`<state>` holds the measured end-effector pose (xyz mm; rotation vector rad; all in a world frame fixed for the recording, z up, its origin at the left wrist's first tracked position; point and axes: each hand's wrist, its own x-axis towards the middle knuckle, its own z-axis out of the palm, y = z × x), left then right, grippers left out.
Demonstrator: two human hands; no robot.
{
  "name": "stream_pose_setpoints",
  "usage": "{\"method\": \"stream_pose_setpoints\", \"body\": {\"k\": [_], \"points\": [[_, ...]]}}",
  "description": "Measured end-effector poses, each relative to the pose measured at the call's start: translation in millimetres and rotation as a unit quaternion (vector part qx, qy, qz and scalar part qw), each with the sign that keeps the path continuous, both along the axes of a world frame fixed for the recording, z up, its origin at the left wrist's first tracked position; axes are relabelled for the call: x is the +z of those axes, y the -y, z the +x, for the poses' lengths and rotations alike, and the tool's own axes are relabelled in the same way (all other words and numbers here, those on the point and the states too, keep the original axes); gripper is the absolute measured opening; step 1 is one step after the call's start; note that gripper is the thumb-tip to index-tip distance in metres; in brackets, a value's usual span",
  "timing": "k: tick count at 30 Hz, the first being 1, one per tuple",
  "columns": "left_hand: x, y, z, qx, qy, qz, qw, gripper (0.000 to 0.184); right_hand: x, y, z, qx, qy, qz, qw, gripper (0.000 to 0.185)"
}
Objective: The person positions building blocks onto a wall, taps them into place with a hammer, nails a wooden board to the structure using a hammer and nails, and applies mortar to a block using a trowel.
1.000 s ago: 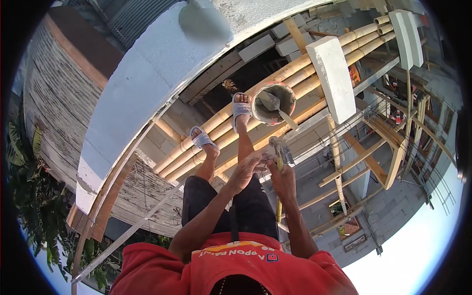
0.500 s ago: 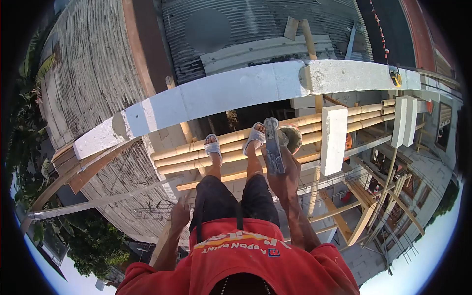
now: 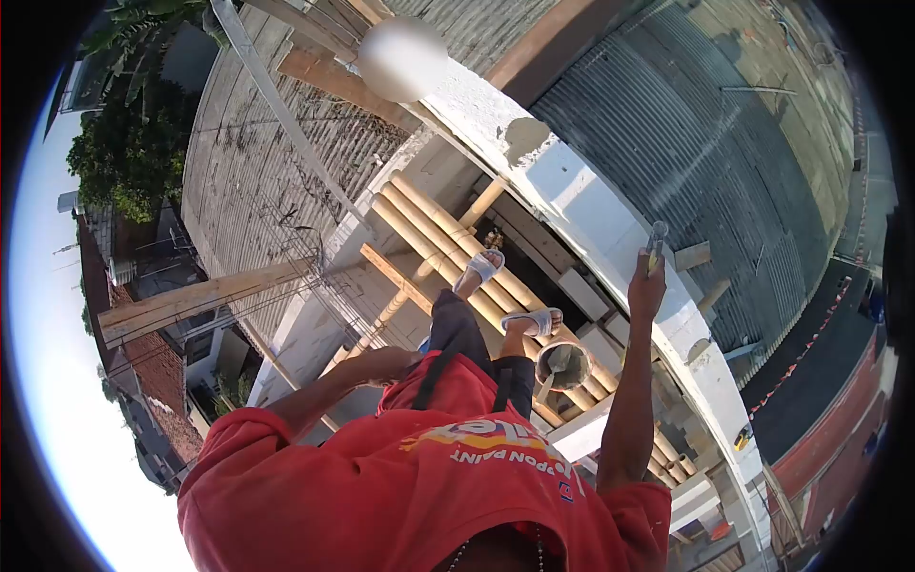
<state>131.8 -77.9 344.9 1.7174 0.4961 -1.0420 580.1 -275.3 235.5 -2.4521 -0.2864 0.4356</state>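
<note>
While right hand grips tool, red shirt, upside-down lettering "PPON PAINT"

R fingers w/ tool, bucket on bamboo

At the upper left we see a leafy green tree, and beside it a weathered grey roof. A dark corrugated roof fills much of our upper right. Left of centre, a wooden beam slants above reddish roof tiles; bright sky shows at our lower left. Red-and-white bunting runs along the right.
</note>
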Motion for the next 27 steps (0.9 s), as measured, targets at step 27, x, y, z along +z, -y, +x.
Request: {"method": "stream_pose_setpoints", "body": {"k": [27], "points": [[-44, -14, 57, 0.483, 0.128, -0.342, 0.796, 0.034, -44, 14, 23, 0.037, -0.050, 0.010, 0.998, 0.064]]}}
